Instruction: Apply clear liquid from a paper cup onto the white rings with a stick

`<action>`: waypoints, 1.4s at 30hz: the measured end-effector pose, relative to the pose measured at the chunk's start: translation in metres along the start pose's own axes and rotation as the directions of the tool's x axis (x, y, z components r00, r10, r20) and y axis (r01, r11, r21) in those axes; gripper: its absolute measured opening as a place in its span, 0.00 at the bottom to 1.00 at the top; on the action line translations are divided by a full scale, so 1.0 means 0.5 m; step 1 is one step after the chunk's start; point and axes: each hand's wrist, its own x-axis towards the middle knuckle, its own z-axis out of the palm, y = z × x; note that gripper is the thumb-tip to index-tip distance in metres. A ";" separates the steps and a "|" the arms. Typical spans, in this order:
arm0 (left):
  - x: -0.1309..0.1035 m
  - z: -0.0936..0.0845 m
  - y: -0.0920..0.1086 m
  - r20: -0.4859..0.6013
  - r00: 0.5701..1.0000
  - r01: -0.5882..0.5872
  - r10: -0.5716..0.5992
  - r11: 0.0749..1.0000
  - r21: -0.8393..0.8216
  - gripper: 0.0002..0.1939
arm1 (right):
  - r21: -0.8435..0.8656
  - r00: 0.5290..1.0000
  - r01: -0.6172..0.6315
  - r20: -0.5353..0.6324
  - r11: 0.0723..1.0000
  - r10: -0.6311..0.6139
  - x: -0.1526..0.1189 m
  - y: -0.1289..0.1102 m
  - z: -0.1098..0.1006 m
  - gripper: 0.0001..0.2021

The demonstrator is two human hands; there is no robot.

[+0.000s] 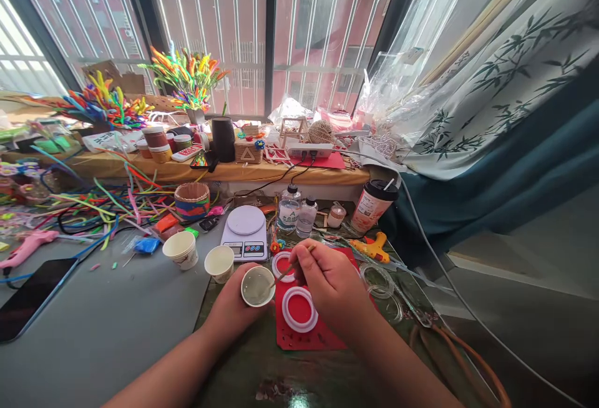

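My left hand is wrapped round a paper cup that holds a cloudy, clear liquid. In my right hand a thin wooden stick is pinched, its lower end dipping into the cup. Two white ring-shaped molds lie on a red mat just right of the cup, the farther one partly covered by my right hand. Left of the held cup stand two more paper cups, a near one and a farther one.
A white kitchen scale and two clear bottles stand behind the cups. A yellow glue gun, clear tubing and orange-handled scissors lie at right. At left are a phone, a pink glue gun and pipe cleaners.
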 end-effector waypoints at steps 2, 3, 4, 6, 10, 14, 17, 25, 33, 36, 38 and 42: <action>0.000 0.000 -0.001 -0.010 1.000 -0.010 0.010 1.000 -0.003 0.22 | -0.011 1.000 0.001 -0.005 1.000 -0.001 0.000 -0.002 -0.002 0.19; 0.000 0.001 -0.001 -0.014 1.000 -0.016 0.016 1.000 0.000 0.22 | -0.016 1.000 0.000 0.007 1.000 0.000 0.000 -0.003 -0.003 0.19; 0.001 0.001 -0.002 -0.015 1.000 -0.019 0.019 1.000 0.005 0.22 | -0.024 1.000 0.000 0.015 1.000 0.000 0.000 -0.004 -0.003 0.19; 0.001 0.002 -0.003 -0.014 1.000 -0.016 0.016 1.000 0.017 0.22 | -0.038 1.000 0.003 0.011 0.999 -0.002 0.001 -0.007 -0.002 0.20; 0.002 0.002 -0.006 0.010 1.000 -0.006 0.005 0.999 0.045 0.21 | -0.036 1.000 0.001 0.015 0.999 -0.001 0.000 -0.010 0.002 0.20; 0.001 0.002 -0.010 0.022 1.000 -0.005 0.004 0.999 0.046 0.22 | -0.005 1.000 -0.012 0.026 1.000 0.012 -0.001 -0.008 0.004 0.20; 0.001 0.002 -0.011 0.017 1.000 -0.016 0.015 0.999 0.039 0.22 | 0.024 1.000 -0.017 0.002 1.000 0.017 -0.001 -0.004 0.003 0.20; 0.000 0.002 -0.009 0.014 1.000 -0.019 0.019 0.999 0.042 0.22 | -0.059 0.999 0.030 -0.015 0.998 -0.031 -0.004 -0.003 0.001 0.20; 0.002 0.002 -0.007 0.016 1.000 -0.020 0.020 1.000 0.022 0.22 | -0.050 0.999 0.035 -0.009 0.998 -0.036 -0.006 -0.007 0.001 0.20; 0.001 0.001 -0.005 0.018 1.000 -0.019 0.018 1.000 0.018 0.21 | -0.045 0.999 0.050 0.003 0.998 -0.050 -0.005 -0.009 0.004 0.19; 0.001 0.000 -0.001 0.024 1.000 -0.014 0.013 1.000 0.018 0.20 | -0.085 0.998 0.064 -0.002 0.994 -0.065 -0.006 -0.010 0.004 0.19; 0.001 -0.001 0.005 0.041 0.999 -0.018 0.017 1.000 0.021 0.18 | -0.130 0.997 0.074 -0.005 0.989 -0.076 -0.007 -0.011 0.005 0.20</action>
